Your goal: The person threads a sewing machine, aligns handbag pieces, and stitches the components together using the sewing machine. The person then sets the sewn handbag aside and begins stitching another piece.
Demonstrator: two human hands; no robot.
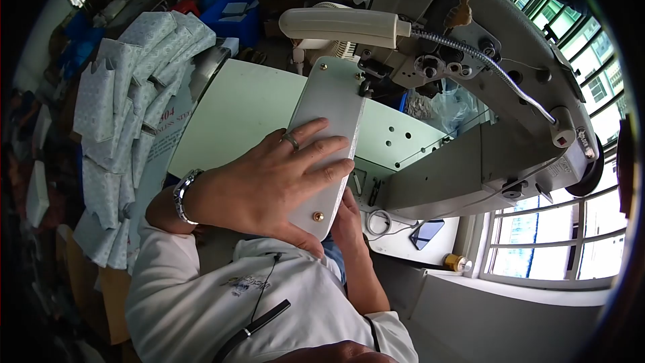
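My left hand (275, 178), with a ring and a metal watch, lies with its fingers spread over a long pale grey panel (332, 104). Its thumb points towards the panel's near end. Brass-coloured screws sit near both ends of the panel. At the lower right edge of the panel is my right hand (346, 220); its fingers are mostly hidden behind the panel. The head of a large sewing-type machine (430, 67) stands just beyond the panel's far end.
Patterned white wrapped packs (101, 107) are piled at the left. A pale green tabletop (235, 107) lies behind the panel. A lamp (339, 27) reaches over from the machine arm (457, 171). A phone (427, 234) and a coiled cable (379, 222) lie at the right, near the window.
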